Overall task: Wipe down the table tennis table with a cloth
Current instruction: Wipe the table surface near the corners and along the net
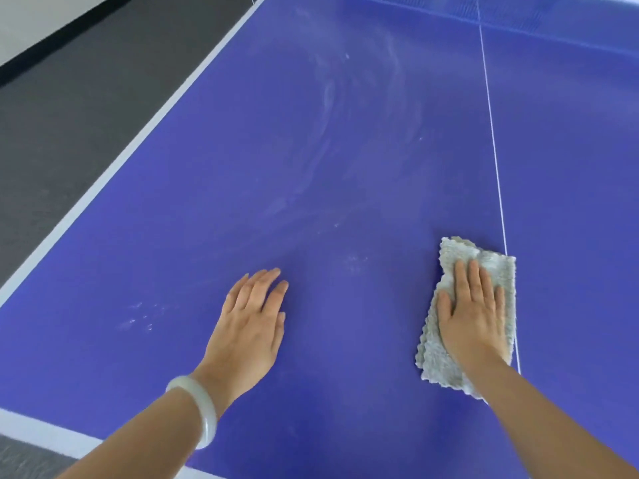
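The blue table tennis table [345,150] fills most of the head view, with whitish dusty smears [328,108] across its middle. A folded grey cloth [498,267] lies flat on the table just left of the white centre line [492,143]. My right hand [473,312] presses flat on the cloth with straight fingers. My left hand [254,323], a pale bangle on its wrist, rests flat on the bare table surface to the left, holding nothing.
The table's white left edge [138,143] runs diagonally, with dark grey floor [69,115] beyond it. The near white edge [41,433] crosses the bottom left. The blue net [553,12] spans the top right. Small white specks [138,316] dot the near-left surface.
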Demonstrator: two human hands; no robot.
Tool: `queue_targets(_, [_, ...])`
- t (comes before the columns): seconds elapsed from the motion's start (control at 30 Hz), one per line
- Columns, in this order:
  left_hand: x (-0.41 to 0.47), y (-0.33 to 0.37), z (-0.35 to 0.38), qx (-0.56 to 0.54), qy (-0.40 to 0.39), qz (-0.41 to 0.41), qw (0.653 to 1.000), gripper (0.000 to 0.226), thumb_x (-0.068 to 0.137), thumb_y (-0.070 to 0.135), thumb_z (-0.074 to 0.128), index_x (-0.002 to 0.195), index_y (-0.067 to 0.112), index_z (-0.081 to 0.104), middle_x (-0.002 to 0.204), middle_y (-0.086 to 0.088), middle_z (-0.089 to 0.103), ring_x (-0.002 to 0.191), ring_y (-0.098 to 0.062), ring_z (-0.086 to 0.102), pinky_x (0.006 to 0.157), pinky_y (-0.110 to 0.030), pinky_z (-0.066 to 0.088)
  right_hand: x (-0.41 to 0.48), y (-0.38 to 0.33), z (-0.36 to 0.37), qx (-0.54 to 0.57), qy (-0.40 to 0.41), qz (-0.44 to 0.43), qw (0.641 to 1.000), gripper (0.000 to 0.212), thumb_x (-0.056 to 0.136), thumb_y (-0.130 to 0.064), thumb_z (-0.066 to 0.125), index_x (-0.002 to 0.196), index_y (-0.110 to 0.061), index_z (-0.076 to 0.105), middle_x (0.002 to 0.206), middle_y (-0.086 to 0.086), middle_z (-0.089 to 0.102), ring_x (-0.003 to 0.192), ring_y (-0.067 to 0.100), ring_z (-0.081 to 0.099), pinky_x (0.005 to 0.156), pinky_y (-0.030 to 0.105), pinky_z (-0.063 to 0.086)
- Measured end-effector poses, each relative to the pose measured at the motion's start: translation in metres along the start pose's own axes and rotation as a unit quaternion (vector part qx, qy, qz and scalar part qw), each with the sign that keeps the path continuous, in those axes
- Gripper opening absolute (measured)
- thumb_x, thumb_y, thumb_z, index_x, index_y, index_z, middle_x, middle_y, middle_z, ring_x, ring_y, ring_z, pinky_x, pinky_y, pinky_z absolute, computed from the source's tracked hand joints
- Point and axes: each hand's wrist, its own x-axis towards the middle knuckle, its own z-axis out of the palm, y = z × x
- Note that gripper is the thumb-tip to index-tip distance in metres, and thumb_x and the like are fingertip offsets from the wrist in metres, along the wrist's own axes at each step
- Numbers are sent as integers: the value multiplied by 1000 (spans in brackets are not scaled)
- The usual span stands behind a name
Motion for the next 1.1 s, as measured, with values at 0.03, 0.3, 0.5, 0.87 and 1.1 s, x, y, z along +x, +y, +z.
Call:
queue_targets(0.03, [19,11,3,-8,-6,14,1000,52,97,28,30,134,3,58,141,-12,51,131,-31,48,115,-47,33,10,0,1,-4,-1,2,1000,67,97,-49,12,158,-24,-2,166,-3,-5,153,15,-7,125,41,-5])
queue_targets(0.3, [76,39,33,9,-62,45,997,58,99,37,26,144,6,48,147,-9,46,138,-28,41,118,-42,28,59,-3,3,-11,4,0,1000,67,97,-48,7,157,-22,-8,166,-2,-13,152,14,-15,124,41,-10])
queue_targets(0.5, [76,43,30,0,-50,34,998,65,103,44,14,138,5,54,142,-9,50,133,-26,38,113,-37,24,56,-48,5,22,-6,-36,999,67,98,-48,1,156,-19,-14,163,1,-23,150,16,-24,123,41,-13])
queue_targets(0.87, [75,42,30,-5,-68,18,997,70,103,47,11,137,4,55,142,-9,50,132,-31,44,111,-39,27,102,-30,-9,19,-29,-45,998,63,103,-45,10,157,-23,-12,164,-4,-21,149,12,-24,123,38,-13])
queue_targets(1.1, [75,40,30,-5,-81,17,997,68,103,47,12,140,7,52,144,-7,48,134,-29,43,112,-38,26,39,-80,10,15,-32,-236,971,60,106,-43,9,159,-16,-3,166,1,-14,150,16,-22,124,42,-8])
